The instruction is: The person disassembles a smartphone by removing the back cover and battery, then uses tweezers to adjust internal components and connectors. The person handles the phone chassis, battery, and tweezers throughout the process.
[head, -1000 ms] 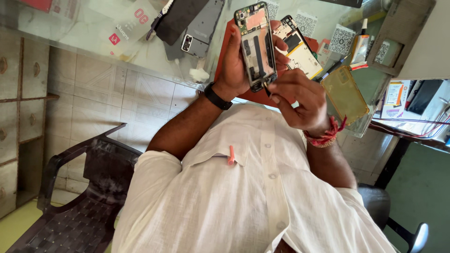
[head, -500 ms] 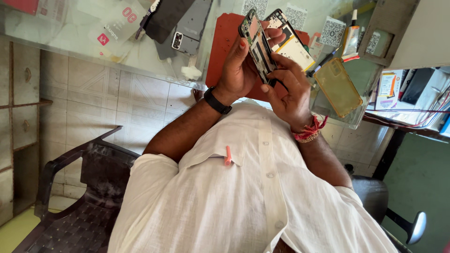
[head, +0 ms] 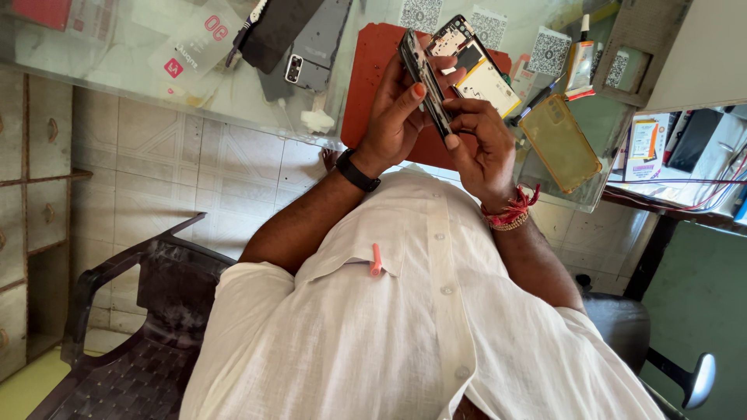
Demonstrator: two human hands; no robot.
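Opened phone going edge-on over the desk (head: pixel 233 93)

My left hand (head: pixel 393 117) is gripping the phone frame (head: pixel 424 82); my right hand (head: pixel 478 148) is pinching its lower edge, fingertips hiding the parts inside.

There were two hands, the left hand (head: pixel 397 117) and the right hand (head: pixel 482 148), and one phone frame (head: pixel 424 82) was between them. On the glass desk (head: pixel 194 85) lay one red mat (head: pixel 369 78), one yellow phone case (head: pixel 560 144), one opened phone (head: pixel 475 66), two dark back covers (head: pixel 299 39) and three square code cards (head: pixel 548 50). One pink pen (head: pixel 376 260) was in the shirt pocket. One dark plastic chair (head: pixel 117 327) stood beside.
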